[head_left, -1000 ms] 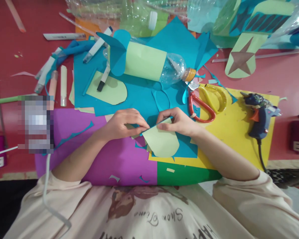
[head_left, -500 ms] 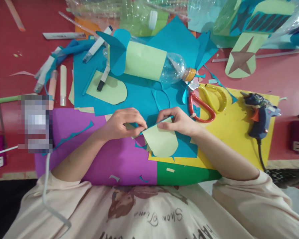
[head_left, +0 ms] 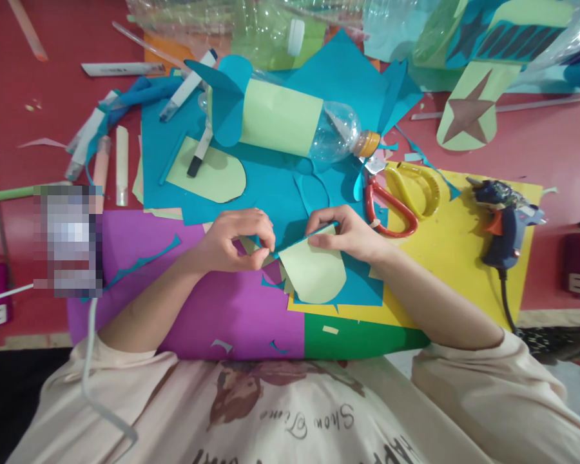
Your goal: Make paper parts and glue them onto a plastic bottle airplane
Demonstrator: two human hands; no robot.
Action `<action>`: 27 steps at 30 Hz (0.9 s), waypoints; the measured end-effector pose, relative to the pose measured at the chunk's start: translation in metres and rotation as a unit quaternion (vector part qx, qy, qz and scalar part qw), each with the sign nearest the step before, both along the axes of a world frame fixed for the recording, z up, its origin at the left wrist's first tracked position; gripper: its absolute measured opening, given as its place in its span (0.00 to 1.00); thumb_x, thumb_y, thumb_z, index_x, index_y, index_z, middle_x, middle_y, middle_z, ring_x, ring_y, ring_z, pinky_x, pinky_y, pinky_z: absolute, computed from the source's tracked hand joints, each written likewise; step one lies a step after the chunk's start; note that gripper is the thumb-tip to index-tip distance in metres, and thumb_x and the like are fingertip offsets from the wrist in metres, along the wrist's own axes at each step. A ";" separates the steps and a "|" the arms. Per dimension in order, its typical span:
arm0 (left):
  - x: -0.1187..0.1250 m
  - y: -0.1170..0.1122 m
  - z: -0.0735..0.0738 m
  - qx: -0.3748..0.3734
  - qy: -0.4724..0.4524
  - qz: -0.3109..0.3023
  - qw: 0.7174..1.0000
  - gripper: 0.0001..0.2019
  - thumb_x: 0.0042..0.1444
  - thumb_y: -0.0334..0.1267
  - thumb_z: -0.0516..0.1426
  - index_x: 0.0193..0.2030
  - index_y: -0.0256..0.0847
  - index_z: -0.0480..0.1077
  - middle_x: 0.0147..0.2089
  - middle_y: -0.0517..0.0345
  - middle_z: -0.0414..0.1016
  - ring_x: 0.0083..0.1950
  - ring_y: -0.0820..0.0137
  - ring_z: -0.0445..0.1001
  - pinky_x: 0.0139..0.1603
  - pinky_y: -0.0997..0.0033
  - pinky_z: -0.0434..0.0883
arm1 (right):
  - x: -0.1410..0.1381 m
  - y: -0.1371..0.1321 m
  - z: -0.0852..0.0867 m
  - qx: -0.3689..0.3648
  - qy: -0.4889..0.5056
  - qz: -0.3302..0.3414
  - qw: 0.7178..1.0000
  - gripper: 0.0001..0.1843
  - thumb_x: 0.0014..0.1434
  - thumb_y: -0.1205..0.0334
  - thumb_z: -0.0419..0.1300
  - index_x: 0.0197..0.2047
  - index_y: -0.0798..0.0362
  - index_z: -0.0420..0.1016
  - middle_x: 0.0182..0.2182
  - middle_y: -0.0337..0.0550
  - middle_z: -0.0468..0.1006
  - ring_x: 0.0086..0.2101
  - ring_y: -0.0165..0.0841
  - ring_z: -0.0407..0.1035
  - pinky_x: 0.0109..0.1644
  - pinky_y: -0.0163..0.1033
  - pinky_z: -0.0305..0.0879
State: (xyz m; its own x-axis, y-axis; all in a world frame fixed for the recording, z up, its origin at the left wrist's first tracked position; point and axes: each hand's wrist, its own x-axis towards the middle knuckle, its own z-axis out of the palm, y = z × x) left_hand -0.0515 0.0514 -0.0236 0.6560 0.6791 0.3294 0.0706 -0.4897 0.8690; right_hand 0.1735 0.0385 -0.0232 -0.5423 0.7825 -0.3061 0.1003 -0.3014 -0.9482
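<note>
A pale green paper piece with a rounded lower end is pinched at its top edge by my right hand, thumb in front and fingers behind. A thin blue strip shows along that edge. Just left of the paper's corner, my left hand is closed, thumb and fingertips drawn together. Whatever may be between them is too small to make out. Beyond my hands lies a clear plastic bottle with an orange cap, wrapped in pale green paper, with blue paper fins. Red-handled scissors rest right of my right hand.
A glue gun lies on yellow paper at the right. Yellow scissors handles, a marker on a green cutout, and blue sheets surround the bottle. A device with a cable is at the left.
My left hand has drawn slightly left, away from the paper's corner. My right hand still holds the green piece, almost unmoved.
</note>
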 end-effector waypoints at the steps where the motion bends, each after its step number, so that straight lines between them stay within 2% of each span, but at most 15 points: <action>1: -0.002 0.000 -0.001 -0.009 -0.002 0.005 1.000 0.07 0.46 0.29 0.56 0.24 0.47 0.68 0.20 0.63 0.72 0.24 0.71 0.71 0.32 0.68 0.71 | 0.000 0.000 0.000 -0.004 0.004 -0.002 1.000 0.08 0.45 0.59 0.63 0.23 0.55 0.72 0.21 0.35 0.71 0.22 0.24 0.61 0.25 0.30 0.58; 3: -0.005 -0.001 -0.002 -0.053 0.008 0.027 0.998 0.05 0.49 0.31 0.55 0.25 0.44 0.67 0.22 0.62 0.70 0.26 0.72 0.70 0.34 0.68 0.71 | 0.000 -0.001 -0.001 -0.018 0.011 -0.008 1.000 0.09 0.45 0.59 0.64 0.24 0.55 0.72 0.21 0.35 0.71 0.22 0.24 0.62 0.25 0.30 0.58; 5: -0.006 -0.001 -0.005 -0.133 0.008 0.063 0.989 0.04 0.52 0.34 0.53 0.28 0.43 0.65 0.23 0.62 0.68 0.27 0.72 0.69 0.34 0.70 0.71 | -0.001 -0.001 -0.002 -0.044 0.019 -0.019 0.999 0.10 0.45 0.57 0.65 0.25 0.55 0.72 0.21 0.35 0.70 0.21 0.24 0.62 0.23 0.30 0.57; 7: -0.004 -0.002 -0.007 -0.214 -0.026 0.090 0.972 0.04 0.54 0.36 0.51 0.30 0.42 0.62 0.23 0.64 0.66 0.26 0.74 0.66 0.33 0.71 0.71 | -0.001 -0.002 -0.003 -0.061 0.026 -0.037 0.997 0.11 0.45 0.56 0.65 0.27 0.55 0.72 0.21 0.34 0.70 0.21 0.24 0.61 0.22 0.30 0.55; 9: 0.000 -0.003 -0.009 -0.264 -0.072 0.100 0.957 0.04 0.55 0.37 0.50 0.30 0.43 0.59 0.23 0.66 0.64 0.24 0.75 0.63 0.32 0.72 0.71 | -0.002 -0.003 -0.005 -0.053 0.037 -0.056 0.996 0.11 0.46 0.56 0.65 0.28 0.55 0.71 0.22 0.34 0.70 0.22 0.23 0.61 0.23 0.30 0.55; 11: 0.004 -0.003 -0.010 -0.288 -0.092 0.107 0.947 0.05 0.57 0.38 0.49 0.30 0.43 0.58 0.23 0.67 0.62 0.23 0.77 0.61 0.31 0.74 0.70 | -0.002 -0.004 -0.008 -0.031 0.056 -0.074 0.995 0.10 0.48 0.57 0.64 0.29 0.55 0.72 0.23 0.34 0.69 0.23 0.23 0.61 0.25 0.29 0.56; 15: 0.008 -0.004 -0.008 -0.332 -0.074 0.131 0.931 0.07 0.58 0.38 0.51 0.29 0.41 0.60 0.25 0.66 0.63 0.22 0.79 0.60 0.25 0.79 0.65 | -0.003 -0.006 -0.010 0.013 0.077 -0.100 0.992 0.10 0.50 0.56 0.63 0.30 0.53 0.69 0.25 0.33 0.67 0.25 0.23 0.60 0.28 0.30 0.57; 17: 0.010 -0.005 -0.008 -0.353 -0.071 0.139 0.923 0.11 0.58 0.42 0.53 0.27 0.41 0.59 0.24 0.66 0.61 0.21 0.80 0.58 0.23 0.79 0.63 | -0.004 -0.007 -0.007 0.039 0.064 -0.115 0.990 0.12 0.50 0.53 0.63 0.29 0.52 0.68 0.25 0.33 0.66 0.26 0.24 0.60 0.28 0.31 0.58; 19: 0.013 -0.007 -0.008 -0.365 -0.076 0.144 0.917 0.18 0.57 0.51 0.56 0.25 0.41 0.58 0.21 0.66 0.58 0.21 0.79 0.59 0.22 0.79 0.62 | -0.005 -0.008 -0.002 0.064 0.045 -0.128 0.989 0.15 0.50 0.50 0.64 0.30 0.52 0.67 0.26 0.34 0.65 0.27 0.25 0.60 0.29 0.31 0.59; 22: 0.016 -0.013 -0.009 -0.400 -0.074 0.114 0.906 0.29 0.51 0.70 0.51 0.24 0.42 0.61 0.22 0.61 0.62 0.27 0.72 0.69 0.25 0.74 0.67 | -0.006 -0.009 0.003 0.099 0.009 -0.139 0.985 0.19 0.51 0.44 0.63 0.31 0.51 0.67 0.28 0.36 0.67 0.30 0.27 0.63 0.30 0.32 0.61; 24: 0.017 -0.018 -0.010 -0.434 -0.067 0.057 0.897 0.38 0.46 0.78 0.41 0.28 0.41 0.67 0.25 0.54 0.69 0.35 0.63 0.75 0.30 0.68 0.71 | -0.007 -0.010 0.005 0.125 -0.022 -0.148 0.981 0.20 0.53 0.41 0.61 0.31 0.51 0.67 0.28 0.37 0.68 0.31 0.29 0.65 0.30 0.33 0.62; 25: 0.018 -0.021 -0.011 -0.441 -0.064 0.030 0.895 0.42 0.42 0.81 0.40 0.30 0.41 0.69 0.27 0.52 0.72 0.38 0.60 0.76 0.31 0.66 0.72 | -0.008 -0.010 0.005 0.138 -0.038 -0.150 0.978 0.20 0.53 0.41 0.61 0.32 0.51 0.68 0.29 0.38 0.69 0.31 0.29 0.65 0.30 0.33 0.63; 27: 0.020 -0.025 -0.010 -0.443 -0.006 0.010 0.897 0.40 0.40 0.78 0.51 0.36 0.39 0.72 0.33 0.50 0.77 0.39 0.59 0.77 0.34 0.65 0.72 | -0.009 -0.012 0.006 0.163 -0.072 -0.131 0.975 0.20 0.55 0.42 0.60 0.32 0.51 0.69 0.29 0.39 0.71 0.31 0.30 0.66 0.30 0.34 0.63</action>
State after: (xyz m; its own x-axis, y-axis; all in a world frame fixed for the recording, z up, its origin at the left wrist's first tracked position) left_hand -0.0318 0.0268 -0.0337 0.6413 0.6888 -0.3380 0.0601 0.3941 0.9171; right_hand 0.1648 0.0267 -0.0172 -0.2797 0.9570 -0.0763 0.1992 -0.0199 -0.9798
